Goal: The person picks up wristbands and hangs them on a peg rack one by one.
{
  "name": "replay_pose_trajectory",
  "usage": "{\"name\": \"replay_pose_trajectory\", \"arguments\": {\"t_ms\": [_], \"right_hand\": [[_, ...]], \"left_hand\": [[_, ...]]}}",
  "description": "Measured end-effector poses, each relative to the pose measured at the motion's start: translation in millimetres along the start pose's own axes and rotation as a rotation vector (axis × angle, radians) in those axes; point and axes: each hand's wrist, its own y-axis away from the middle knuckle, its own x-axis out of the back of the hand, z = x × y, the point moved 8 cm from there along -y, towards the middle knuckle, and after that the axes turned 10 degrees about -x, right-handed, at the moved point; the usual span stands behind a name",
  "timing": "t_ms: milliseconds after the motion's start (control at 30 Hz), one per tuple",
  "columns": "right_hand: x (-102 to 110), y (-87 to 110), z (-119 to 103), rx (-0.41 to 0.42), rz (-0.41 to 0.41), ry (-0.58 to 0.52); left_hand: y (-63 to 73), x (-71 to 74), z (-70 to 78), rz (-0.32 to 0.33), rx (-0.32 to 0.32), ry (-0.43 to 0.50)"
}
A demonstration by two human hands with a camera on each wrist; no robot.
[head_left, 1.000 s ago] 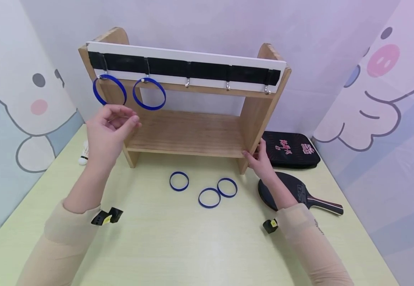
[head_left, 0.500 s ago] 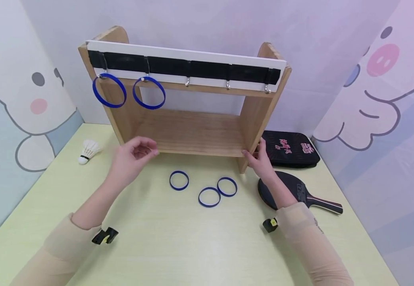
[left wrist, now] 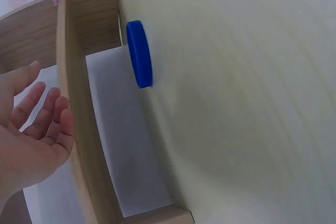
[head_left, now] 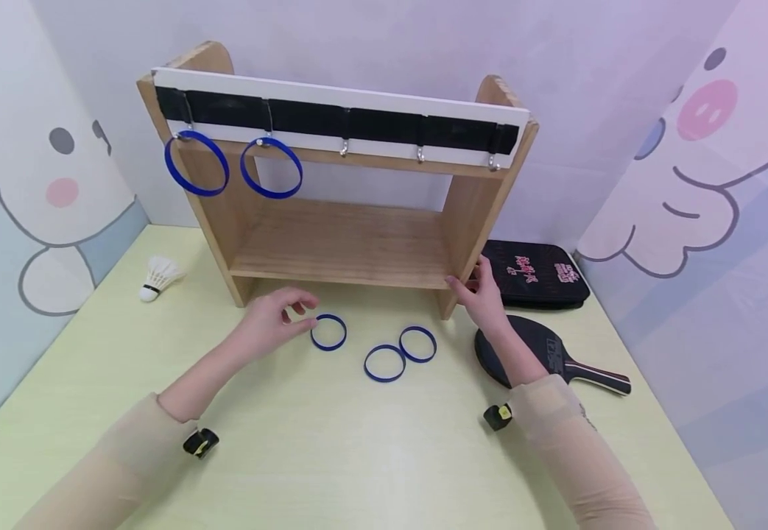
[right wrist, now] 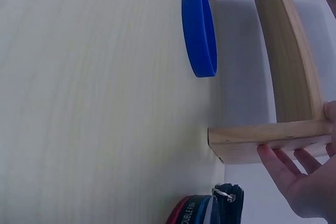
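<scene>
My left hand (head_left: 269,324), fingers loosely bent and holding nothing, is at the left edge of a blue ring (head_left: 328,350) on the table; in the left wrist view it appears apart from that ring (left wrist: 139,56). My right hand (head_left: 484,300) grips the right side panel of the wooden shelf (head_left: 344,250), thumb at the front edge, fingers on the outer face (right wrist: 286,169). Two blue rings hang from the leftmost hooks, one at the end (head_left: 208,193) and one beside it (head_left: 276,196). Two more rings, one nearer (head_left: 385,380) and one farther (head_left: 418,361), lie close together on the table.
Bare metal hooks (head_left: 344,150) continue rightward along the black-striped white board (head_left: 384,129). A shuttlecock (head_left: 161,275) lies at left. On the right are a table tennis bat (head_left: 523,350) and a black zipped case (head_left: 536,276). Walls stand behind and beside the table.
My left hand has come down from near the hanging rings and moved right to the leftmost ring on the table. The right hand keeps its hold on the shelf.
</scene>
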Motion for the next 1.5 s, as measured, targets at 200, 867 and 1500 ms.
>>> {"name": "replay_pose_trajectory", "arguments": {"t_ms": [200, 867, 1500], "right_hand": [[3.7, -1.8, 0.7, 0.041, 0.057, 0.045], [4.8, 2.2, 4.3, -0.018, 0.029, 0.017], [-1.9, 0.8, 5.1, -0.036, -0.058, -0.022]], "left_hand": [[-3.2, -23.7, -8.8, -0.159, -0.002, -0.057], [-7.9, -52.6, -25.9, -0.374, -0.116, -0.117], [-9.3, -60.2, -32.6, -0.394, -0.089, -0.069]]}}
